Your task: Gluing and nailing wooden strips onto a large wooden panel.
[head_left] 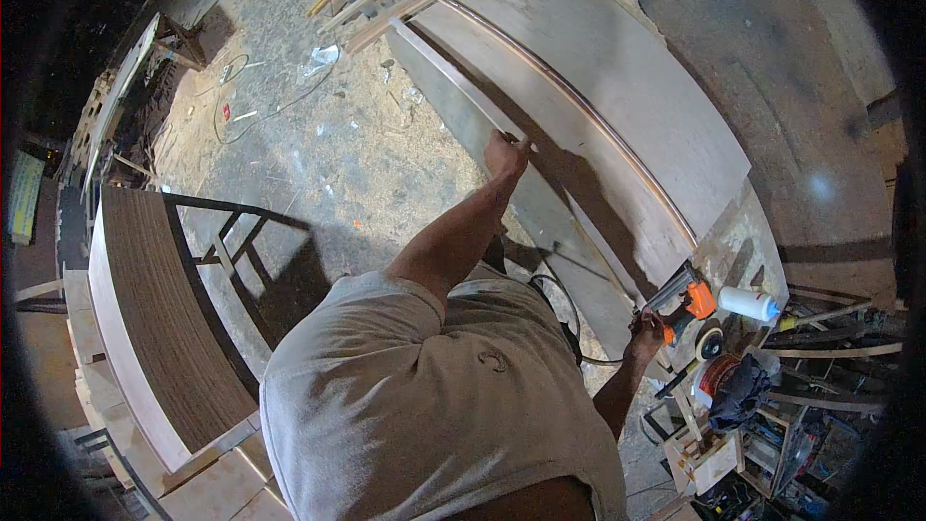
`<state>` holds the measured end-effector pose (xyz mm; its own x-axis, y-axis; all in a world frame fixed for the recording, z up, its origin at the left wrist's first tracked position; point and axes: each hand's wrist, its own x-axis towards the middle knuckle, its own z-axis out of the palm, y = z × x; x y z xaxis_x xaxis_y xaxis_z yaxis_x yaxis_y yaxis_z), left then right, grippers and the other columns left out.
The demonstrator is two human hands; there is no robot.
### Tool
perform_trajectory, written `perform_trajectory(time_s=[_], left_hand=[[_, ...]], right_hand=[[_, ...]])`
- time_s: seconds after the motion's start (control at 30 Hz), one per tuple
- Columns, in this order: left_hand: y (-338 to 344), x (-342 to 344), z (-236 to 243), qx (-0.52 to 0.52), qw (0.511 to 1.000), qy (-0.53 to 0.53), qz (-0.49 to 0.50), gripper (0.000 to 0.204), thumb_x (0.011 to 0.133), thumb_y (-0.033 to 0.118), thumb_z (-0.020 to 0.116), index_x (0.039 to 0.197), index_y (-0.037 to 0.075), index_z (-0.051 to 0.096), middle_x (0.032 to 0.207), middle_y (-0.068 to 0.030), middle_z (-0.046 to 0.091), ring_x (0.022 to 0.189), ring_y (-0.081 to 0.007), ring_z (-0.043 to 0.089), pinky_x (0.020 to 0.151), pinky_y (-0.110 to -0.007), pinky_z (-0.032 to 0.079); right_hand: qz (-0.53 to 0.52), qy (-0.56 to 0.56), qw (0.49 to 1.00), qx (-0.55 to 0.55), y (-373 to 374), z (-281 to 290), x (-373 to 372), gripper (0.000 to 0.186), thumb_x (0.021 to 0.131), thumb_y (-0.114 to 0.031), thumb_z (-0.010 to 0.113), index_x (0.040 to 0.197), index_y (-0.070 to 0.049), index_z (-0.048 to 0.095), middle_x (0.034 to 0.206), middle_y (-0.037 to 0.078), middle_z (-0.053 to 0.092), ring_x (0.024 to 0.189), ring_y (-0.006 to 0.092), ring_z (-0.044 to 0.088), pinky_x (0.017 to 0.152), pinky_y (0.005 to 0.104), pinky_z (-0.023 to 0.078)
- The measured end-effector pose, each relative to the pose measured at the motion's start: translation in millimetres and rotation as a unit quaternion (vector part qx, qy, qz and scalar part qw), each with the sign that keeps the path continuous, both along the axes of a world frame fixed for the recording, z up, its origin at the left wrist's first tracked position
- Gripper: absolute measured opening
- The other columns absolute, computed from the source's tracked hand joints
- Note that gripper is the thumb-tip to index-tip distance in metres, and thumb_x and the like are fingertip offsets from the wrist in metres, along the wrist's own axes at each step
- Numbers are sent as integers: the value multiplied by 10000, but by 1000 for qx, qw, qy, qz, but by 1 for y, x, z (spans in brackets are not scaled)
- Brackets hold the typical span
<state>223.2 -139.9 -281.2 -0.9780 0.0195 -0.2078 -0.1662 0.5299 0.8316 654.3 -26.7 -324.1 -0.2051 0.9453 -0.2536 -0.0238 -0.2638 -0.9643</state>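
A long, thin wooden strip (453, 77) runs along the near edge of a large pale curved wooden panel (666, 106). My left hand (508, 154) is closed around the strip near its middle, arm stretched out ahead. At the right, my right hand (648, 331) is closed at the strip's near end; its fingers are small and partly shadowed. Right beside that hand lies an orange and black nail gun (696, 300), partly overlapped by it. A copper-brown rounded trim (579, 96) curves across the panel.
A white bottle (748, 305), a disc sander (710, 343) and a cluttered pile of tools (762, 453) are at the right. A dark hose (569, 304) passes near my body. At the left stands a curved ribbed wooden piece (164, 299). Sawdust and scraps litter the floor (289, 145).
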Motion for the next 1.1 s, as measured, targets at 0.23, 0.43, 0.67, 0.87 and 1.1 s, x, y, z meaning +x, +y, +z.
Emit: perform_trajectory(time_s=[0.23,0.43,0.67,0.87,1.1], left_hand=[[4,3,-14,-33,999,-16,-3,397,711,334,735,893,41,540,864,-162,622,865,-336,605,775,-424,462],[6,9,-7,-45,998,-16,-28,427,713,376,722,896,31,549,864,-162,630,859,-337,613,774,-419,471],[11,6,-9,-54,998,-25,-34,437,718,391,706,904,22,564,876,-172,636,863,-344,618,776,-416,482],[15,7,-11,-64,997,-30,-26,443,712,396,712,912,29,565,909,-169,638,890,-349,609,795,-435,469],[17,-6,-88,-90,991,73,-70,478,731,418,689,991,46,542,947,-162,621,905,-361,598,797,-445,462]], right_hand=[[20,-18,999,-35,7,4,3,191,817,-200,668,876,-41,581,665,-4,522,548,95,483,504,231,406],[2,-3,999,-42,13,2,4,182,787,-187,697,808,-59,569,603,-28,475,520,82,446,479,230,372],[32,-17,999,-21,23,-5,6,192,833,-182,627,923,-19,582,675,23,556,553,89,491,500,227,411],[43,27,998,-40,30,-24,13,170,823,-183,642,890,-36,589,699,0,546,558,75,466,499,218,396],[22,3,998,-60,19,-45,25,271,842,-261,616,970,-23,627,695,-25,519,609,70,449,545,234,370]])
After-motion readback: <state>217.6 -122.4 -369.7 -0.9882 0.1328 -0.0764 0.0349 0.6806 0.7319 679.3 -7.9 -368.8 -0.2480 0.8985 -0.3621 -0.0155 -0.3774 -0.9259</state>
